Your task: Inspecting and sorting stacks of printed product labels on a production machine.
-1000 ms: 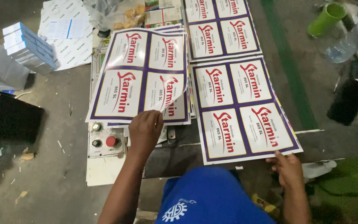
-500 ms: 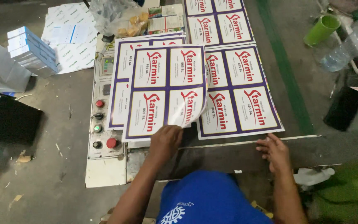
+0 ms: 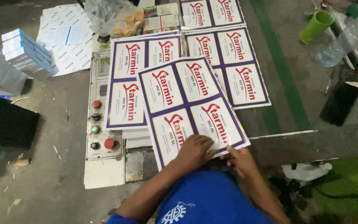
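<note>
A printed label sheet (image 3: 189, 105), white panels bordered in purple with red lettering, is held at its near edge by both hands. Its long axis is tilted, running from the near edge by the hands up and away towards the left, so that it is skewed against the stacks beneath. The left hand (image 3: 194, 151) is laid flat on the near edge with fingers curled down over it; the right hand (image 3: 241, 159) is pinched on the near right corner, though how tightly cannot quite be made out. The sheet is spread across a left stack of label sheets (image 3: 131, 81) and a right stack of label sheets (image 3: 233, 62), whose inner parts are hidden by it. A control panel (image 3: 98, 120) with red and green buttons is partly covered at its right side. A clear plastic bag (image 3: 112, 18), apparently holding yellowish pieces, is cut off at the top edge. A green cup (image 3: 315, 25) is seen lying on its side, its inside not visible. White and blue boxes (image 3: 27, 54) are stacked at the left.
</note>
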